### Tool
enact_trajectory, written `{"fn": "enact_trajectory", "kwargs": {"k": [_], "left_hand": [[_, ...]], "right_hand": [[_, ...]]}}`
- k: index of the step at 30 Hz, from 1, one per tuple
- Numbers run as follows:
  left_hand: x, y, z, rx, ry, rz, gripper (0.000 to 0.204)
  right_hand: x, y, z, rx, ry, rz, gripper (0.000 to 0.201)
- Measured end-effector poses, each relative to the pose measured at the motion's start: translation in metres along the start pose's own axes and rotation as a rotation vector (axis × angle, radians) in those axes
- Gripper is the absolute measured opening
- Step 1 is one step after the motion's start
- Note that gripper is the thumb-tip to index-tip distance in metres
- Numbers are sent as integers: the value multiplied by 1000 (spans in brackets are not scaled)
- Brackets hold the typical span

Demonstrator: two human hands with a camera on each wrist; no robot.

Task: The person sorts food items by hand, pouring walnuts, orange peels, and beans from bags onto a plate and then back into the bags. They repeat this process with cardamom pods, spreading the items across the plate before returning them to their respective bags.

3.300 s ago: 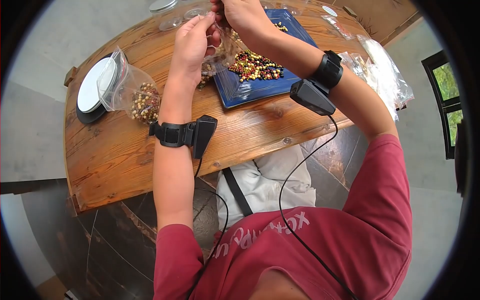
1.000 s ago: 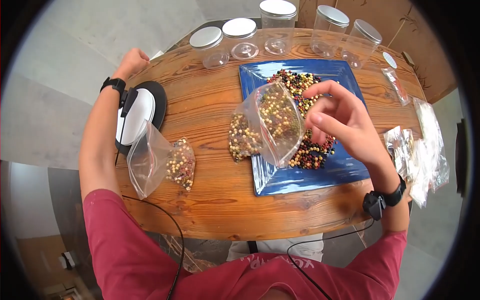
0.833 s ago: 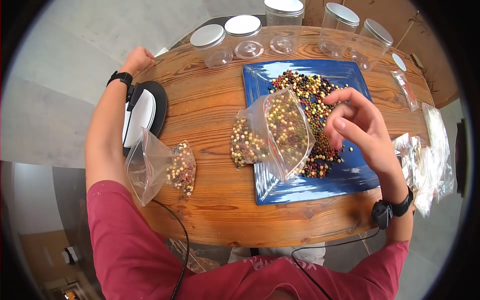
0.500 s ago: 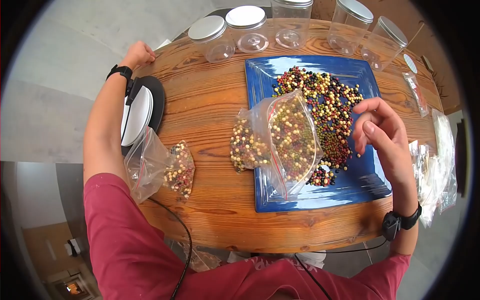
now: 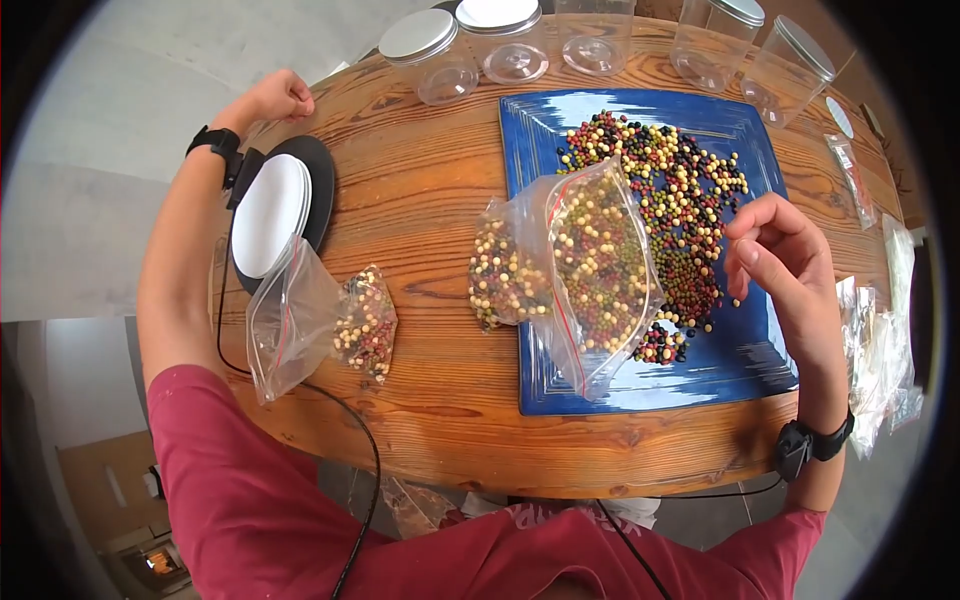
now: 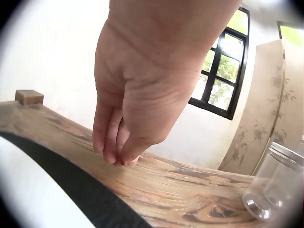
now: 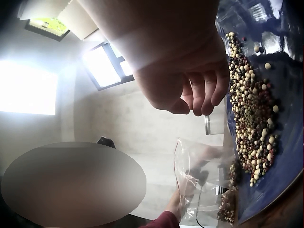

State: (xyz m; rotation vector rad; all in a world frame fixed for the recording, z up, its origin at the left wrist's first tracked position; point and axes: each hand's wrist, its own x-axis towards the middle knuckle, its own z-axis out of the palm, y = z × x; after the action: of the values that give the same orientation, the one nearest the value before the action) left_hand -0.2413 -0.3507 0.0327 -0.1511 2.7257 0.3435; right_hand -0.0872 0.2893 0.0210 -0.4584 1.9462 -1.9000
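A clear zip bag of mixed beads lies across the left rim of the blue square plate, its mouth spread wide. Loose beads in cream, red, green and black cover the middle of the plate. Over the plate's right part hovers the right hand, fingers loosely bent and holding nothing; the right wrist view shows this hand beside the beads. The left hand is at the table's far left edge. In the left wrist view its relaxed fingers point down, with nothing visible in them.
Several clear jars with silver lids line the far edge. White discs lie on a black round base at the left, behind a second zip bag with beads. Clear packets are at the right, below a small packet.
The hands were together over the far side of the plate; now they are wide apart. The bag lies released with its mouth spread. Lately the right hand has drifted right of it in view.
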Motion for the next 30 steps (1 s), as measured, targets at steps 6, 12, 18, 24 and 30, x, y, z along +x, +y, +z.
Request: {"fn": "enact_trajectory", "kwargs": {"k": [6,12,18,24,30], "left_hand": [[-39,42,1,224,-62,3,4],[-28,29,11,198,-58,23,8],[-23,40,13,297,-78,6,6],[-18,46,14,371,-101,4,7],[-14,42,16,434,-51,99,5]], "right_hand": [[-1,2,4,24,-21,-24,11],[-8,4,1,44,-12,-14,12],[-13,3,-3,47,-3,-26,12],[-15,1,-6,25,17,-20,11],[-14,5,-6,30,10,-10,11]]}}
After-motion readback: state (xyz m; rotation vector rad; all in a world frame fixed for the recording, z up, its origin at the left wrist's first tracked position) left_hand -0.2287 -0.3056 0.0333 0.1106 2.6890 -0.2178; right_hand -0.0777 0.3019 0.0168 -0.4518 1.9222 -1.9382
